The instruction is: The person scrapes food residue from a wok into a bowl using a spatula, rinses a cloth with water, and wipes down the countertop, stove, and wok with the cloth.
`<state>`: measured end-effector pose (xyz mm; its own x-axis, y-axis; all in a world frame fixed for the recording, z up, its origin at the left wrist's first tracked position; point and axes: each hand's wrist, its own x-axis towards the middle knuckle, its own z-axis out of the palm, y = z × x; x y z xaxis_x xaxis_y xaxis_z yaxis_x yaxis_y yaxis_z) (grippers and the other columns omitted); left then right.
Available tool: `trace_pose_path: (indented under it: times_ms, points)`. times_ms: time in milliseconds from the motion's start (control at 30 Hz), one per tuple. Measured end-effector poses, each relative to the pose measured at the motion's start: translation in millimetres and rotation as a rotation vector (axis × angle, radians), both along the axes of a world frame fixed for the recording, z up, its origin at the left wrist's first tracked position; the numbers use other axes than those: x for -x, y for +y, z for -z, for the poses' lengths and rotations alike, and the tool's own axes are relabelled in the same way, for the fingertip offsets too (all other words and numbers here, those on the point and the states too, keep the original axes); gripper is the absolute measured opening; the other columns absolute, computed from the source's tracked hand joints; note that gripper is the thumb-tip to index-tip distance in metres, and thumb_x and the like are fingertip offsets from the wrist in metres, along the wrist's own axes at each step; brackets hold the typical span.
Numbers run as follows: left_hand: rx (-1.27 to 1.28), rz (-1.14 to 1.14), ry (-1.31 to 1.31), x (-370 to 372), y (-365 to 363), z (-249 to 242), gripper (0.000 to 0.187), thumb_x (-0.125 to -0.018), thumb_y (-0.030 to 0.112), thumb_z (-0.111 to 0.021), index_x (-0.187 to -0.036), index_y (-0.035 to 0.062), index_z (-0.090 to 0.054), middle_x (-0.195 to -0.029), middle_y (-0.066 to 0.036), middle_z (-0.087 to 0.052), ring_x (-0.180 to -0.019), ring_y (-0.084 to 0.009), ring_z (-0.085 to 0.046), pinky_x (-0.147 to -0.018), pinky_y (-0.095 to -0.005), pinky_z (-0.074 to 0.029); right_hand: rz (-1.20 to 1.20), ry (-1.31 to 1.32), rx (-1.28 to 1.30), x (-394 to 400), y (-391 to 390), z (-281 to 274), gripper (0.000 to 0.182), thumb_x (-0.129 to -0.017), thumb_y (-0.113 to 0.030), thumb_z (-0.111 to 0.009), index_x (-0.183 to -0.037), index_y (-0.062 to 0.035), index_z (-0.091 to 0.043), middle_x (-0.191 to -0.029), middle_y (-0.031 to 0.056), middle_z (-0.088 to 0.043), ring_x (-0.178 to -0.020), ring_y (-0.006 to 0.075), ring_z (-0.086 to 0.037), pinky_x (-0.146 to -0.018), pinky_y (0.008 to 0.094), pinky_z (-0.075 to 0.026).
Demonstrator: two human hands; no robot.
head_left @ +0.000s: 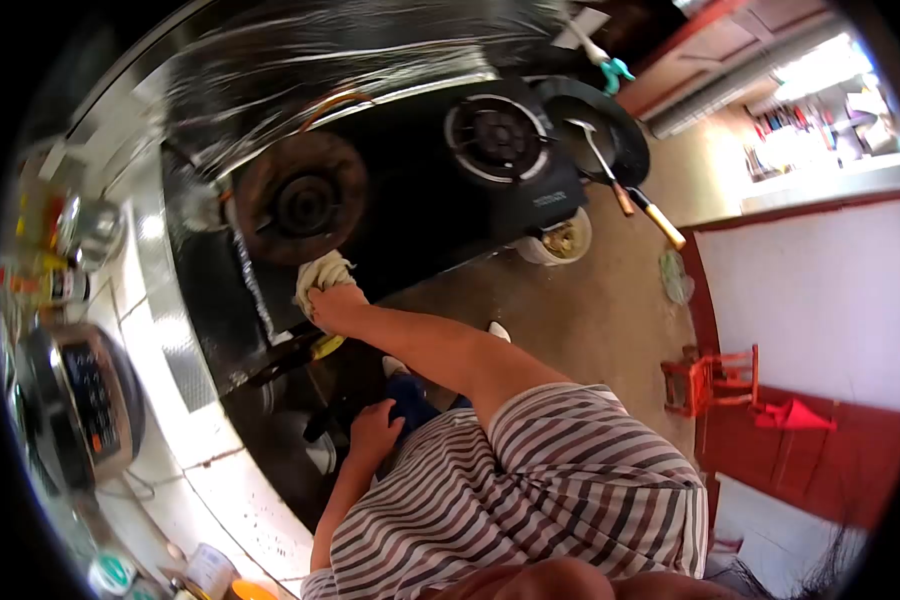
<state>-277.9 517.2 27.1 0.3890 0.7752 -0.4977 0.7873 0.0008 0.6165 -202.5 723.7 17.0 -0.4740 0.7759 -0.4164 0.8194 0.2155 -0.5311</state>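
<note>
My right hand [333, 306] is closed round a crumpled pale cloth [322, 277]. The cloth touches the front edge of the black gas stove [405, 220], just below the left burner [303, 203] with its rusty brown plate. My left hand [374, 430] hangs low beside my body, close to my blue trousers; its fingers look loosely apart, and nothing shows in them. The right burner [501, 138] has a bright metal ring.
A black wok [620, 130] with a spatula [600, 160] sits right of the stove. Below stands a white bucket [580, 240] of scraps. A rice cooker [85, 405] rests on the white tiled counter [205, 500] at left. A red chair [705, 380] stands at right.
</note>
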Motion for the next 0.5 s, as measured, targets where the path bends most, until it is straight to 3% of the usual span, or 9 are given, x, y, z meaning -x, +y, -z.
trace_pose_path:
  times_ms: [100,167,300,367,433,500]
  points:
    - [0.017,0.008,0.044,-22,12,4,0.038,-0.076,0.025,-0.063,-0.108,0.0059,-0.055,-0.101,-0.015,-0.061,-0.094,-0.0336,-0.056,-0.082,-0.0423,-0.045,0.024,-0.111,0.021,-79,3,-7,0.039,-0.077,-0.023,-0.05,-0.112,-0.0069,-0.054,-0.091,0.014,-0.065,-0.084,0.029,-0.064,-0.069,0.0411,-0.05]
    - [0.035,0.041,0.092,-44,23,4,0.041,-0.08,0.027,-0.061,-0.115,0.007,-0.054,-0.105,-0.013,-0.06,-0.099,-0.0301,-0.055,-0.082,-0.0411,-0.045,0.163,-0.143,-0.164,-146,3,14,0.034,-0.076,-0.025,-0.047,-0.103,-0.0083,-0.06,-0.091,0.0121,-0.066,-0.083,0.0272,-0.064,-0.072,0.0381,-0.05]
    - [-0.008,0.033,0.144,-106,29,15,0.038,-0.079,0.027,-0.061,-0.111,0.0085,-0.056,-0.098,-0.011,-0.062,-0.095,-0.0294,-0.056,-0.079,-0.0403,-0.045,0.315,-0.171,-0.21,-313,14,15,0.03,-0.075,-0.031,-0.048,-0.096,-0.0103,-0.055,-0.08,0.0142,-0.065,-0.076,0.0323,-0.063,-0.066,0.045,-0.048]
    - [-0.002,0.039,0.175,-148,27,19,0.037,-0.078,0.027,-0.061,-0.11,0.0085,-0.056,-0.096,-0.011,-0.062,-0.093,-0.0292,-0.057,-0.079,-0.04,-0.045,0.471,-0.221,-0.146,-392,22,8,0.032,-0.075,-0.032,-0.05,-0.095,-0.0082,-0.054,-0.081,0.0169,-0.064,-0.078,0.0339,-0.062,-0.068,0.047,-0.048]
    - [-0.004,0.034,0.208,-195,31,10,0.037,-0.078,0.027,-0.061,-0.109,0.0084,-0.057,-0.094,-0.011,-0.063,-0.092,-0.029,-0.057,-0.078,-0.0398,-0.045,0.524,-0.092,-0.281,-462,18,9,0.034,-0.075,-0.031,-0.052,-0.099,-0.0076,-0.054,-0.084,0.0199,-0.063,-0.081,0.0363,-0.061,-0.071,0.0487,-0.047]
    - [0.12,0.045,0.154,-248,39,-3,0.039,-0.077,0.026,-0.06,-0.11,0.0057,-0.056,-0.102,-0.014,-0.061,-0.095,-0.0318,-0.056,-0.083,-0.041,-0.044,0.592,-0.161,-0.239,-512,5,11,0.035,-0.075,-0.031,-0.052,-0.102,-0.0074,-0.054,-0.086,0.0207,-0.063,-0.083,0.0364,-0.061,-0.072,0.0479,-0.047]
